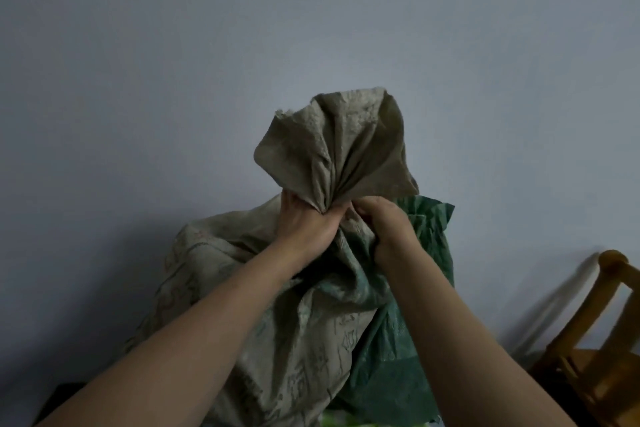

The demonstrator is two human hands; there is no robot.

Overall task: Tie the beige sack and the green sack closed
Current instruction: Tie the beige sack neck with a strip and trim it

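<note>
A full beige sack (332, 149) with faded green print stands upright against the wall, its mouth gathered into a bunch that fans out above my hands. My left hand (304, 222) grips the gathered neck from the left. My right hand (384, 222) pinches the neck from the right, fingers curled into the folds. A green sack (391, 357) stands behind and to the right of the beige one, its open top edge showing beside my right wrist. I see no string or tie.
A plain pale wall (173, 80) rises close behind the sacks. A yellow wooden chair (602, 340) stands at the right edge. A dark object (62, 399) sits at the lower left.
</note>
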